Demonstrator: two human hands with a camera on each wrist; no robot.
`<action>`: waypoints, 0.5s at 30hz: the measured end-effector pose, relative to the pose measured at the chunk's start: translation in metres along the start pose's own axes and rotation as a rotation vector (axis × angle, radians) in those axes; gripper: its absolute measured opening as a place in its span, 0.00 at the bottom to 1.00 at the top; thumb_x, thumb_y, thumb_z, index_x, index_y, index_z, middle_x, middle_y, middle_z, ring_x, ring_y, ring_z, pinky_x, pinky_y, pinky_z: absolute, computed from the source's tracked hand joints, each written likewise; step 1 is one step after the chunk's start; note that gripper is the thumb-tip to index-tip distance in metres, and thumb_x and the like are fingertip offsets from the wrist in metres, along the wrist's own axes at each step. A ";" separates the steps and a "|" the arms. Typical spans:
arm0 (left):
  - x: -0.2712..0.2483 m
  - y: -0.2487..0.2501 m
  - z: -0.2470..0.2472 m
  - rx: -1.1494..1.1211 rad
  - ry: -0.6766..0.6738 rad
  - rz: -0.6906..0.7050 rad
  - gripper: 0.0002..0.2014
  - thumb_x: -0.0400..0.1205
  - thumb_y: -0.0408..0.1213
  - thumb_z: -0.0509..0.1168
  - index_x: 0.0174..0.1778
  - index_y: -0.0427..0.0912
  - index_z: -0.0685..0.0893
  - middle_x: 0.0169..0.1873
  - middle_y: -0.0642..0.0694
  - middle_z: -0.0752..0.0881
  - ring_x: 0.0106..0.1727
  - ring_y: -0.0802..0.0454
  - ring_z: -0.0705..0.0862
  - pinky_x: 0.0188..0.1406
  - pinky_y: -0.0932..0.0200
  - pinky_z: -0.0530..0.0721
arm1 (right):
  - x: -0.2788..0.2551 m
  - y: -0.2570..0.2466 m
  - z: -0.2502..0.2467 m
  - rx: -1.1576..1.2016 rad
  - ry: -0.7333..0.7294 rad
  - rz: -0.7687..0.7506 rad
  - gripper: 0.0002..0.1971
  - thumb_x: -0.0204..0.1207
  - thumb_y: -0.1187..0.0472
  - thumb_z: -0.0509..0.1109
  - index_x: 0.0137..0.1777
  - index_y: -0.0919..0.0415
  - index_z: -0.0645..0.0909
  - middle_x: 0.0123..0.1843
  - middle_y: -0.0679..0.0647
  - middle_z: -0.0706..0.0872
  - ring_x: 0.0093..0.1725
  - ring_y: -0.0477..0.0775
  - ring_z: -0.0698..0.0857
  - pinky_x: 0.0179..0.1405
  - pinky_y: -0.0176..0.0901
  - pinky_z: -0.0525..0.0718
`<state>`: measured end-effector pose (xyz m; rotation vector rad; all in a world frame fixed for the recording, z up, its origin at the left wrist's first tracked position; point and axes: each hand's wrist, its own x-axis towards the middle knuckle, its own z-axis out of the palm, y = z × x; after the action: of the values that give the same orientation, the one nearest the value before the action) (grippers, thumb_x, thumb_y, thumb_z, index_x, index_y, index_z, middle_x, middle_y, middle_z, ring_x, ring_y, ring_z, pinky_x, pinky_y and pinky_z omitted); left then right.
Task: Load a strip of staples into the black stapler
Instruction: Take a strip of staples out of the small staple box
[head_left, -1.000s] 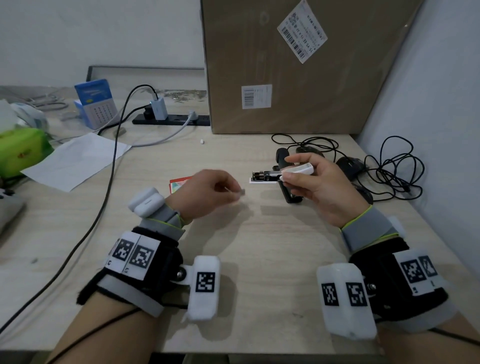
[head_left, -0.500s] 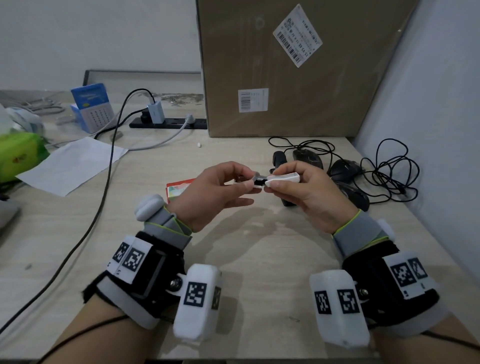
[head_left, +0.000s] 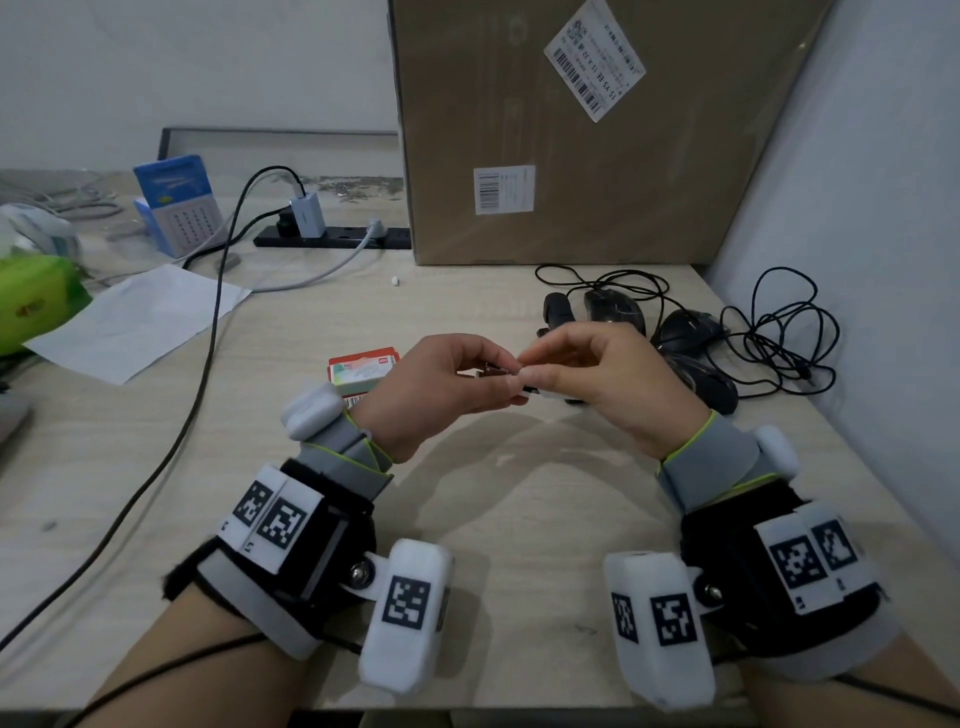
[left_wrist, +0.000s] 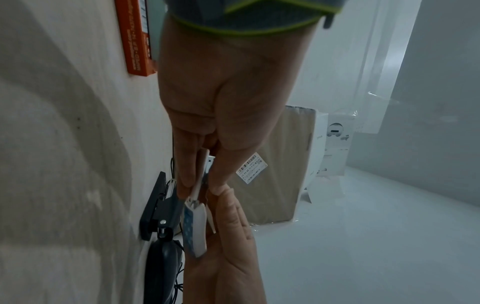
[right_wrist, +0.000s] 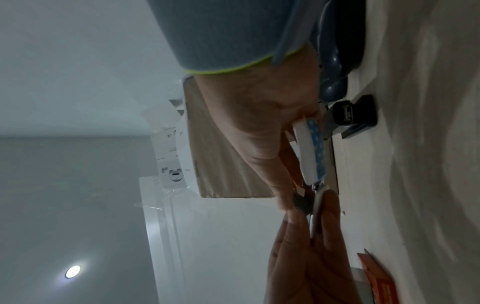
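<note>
hands (head_left: 519, 374) meeting, staple strip (right_wrist: 315, 214) (lengthwise) between

Count on the pale wood-grain desk (head_left: 156, 467):
- 2 bare hands: left (head_left: 441, 384), right (head_left: 597, 379)
- 1 small white stapler with blue dotted strip (left_wrist: 194, 226)
- 1 black stapler (left_wrist: 155, 207)
- 1 red-and-white staple box (head_left: 358, 371)
- 1 large brown cardboard box (head_left: 571, 130)
- at least 2 black computer mice (head_left: 613, 309), exact count unclear
- 1 black power strip (head_left: 332, 239)
- 1 white paper sheet (head_left: 140, 319)
</note>
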<state>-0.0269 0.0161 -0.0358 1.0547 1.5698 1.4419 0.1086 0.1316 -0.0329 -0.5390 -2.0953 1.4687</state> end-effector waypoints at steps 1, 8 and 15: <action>0.000 0.000 0.000 0.004 0.008 0.006 0.10 0.76 0.27 0.69 0.51 0.27 0.83 0.44 0.35 0.88 0.43 0.50 0.91 0.43 0.67 0.86 | 0.000 0.000 0.000 -0.006 0.007 -0.007 0.07 0.66 0.64 0.79 0.44 0.63 0.89 0.39 0.53 0.91 0.38 0.41 0.88 0.36 0.27 0.81; 0.000 0.002 -0.001 -0.090 0.030 0.026 0.05 0.79 0.29 0.65 0.48 0.33 0.84 0.48 0.32 0.88 0.48 0.46 0.90 0.50 0.62 0.88 | 0.003 -0.001 -0.004 0.070 0.132 -0.024 0.05 0.66 0.64 0.80 0.41 0.60 0.88 0.40 0.56 0.92 0.40 0.47 0.90 0.45 0.36 0.87; 0.002 0.000 0.000 -0.082 0.066 0.083 0.12 0.80 0.21 0.60 0.57 0.32 0.81 0.54 0.32 0.86 0.48 0.45 0.89 0.52 0.61 0.87 | 0.003 -0.003 -0.005 0.164 0.267 -0.068 0.08 0.68 0.68 0.78 0.46 0.63 0.86 0.42 0.60 0.91 0.44 0.57 0.90 0.47 0.43 0.88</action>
<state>-0.0280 0.0176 -0.0361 1.0437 1.5148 1.5982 0.1089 0.1360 -0.0278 -0.5606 -1.7542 1.4282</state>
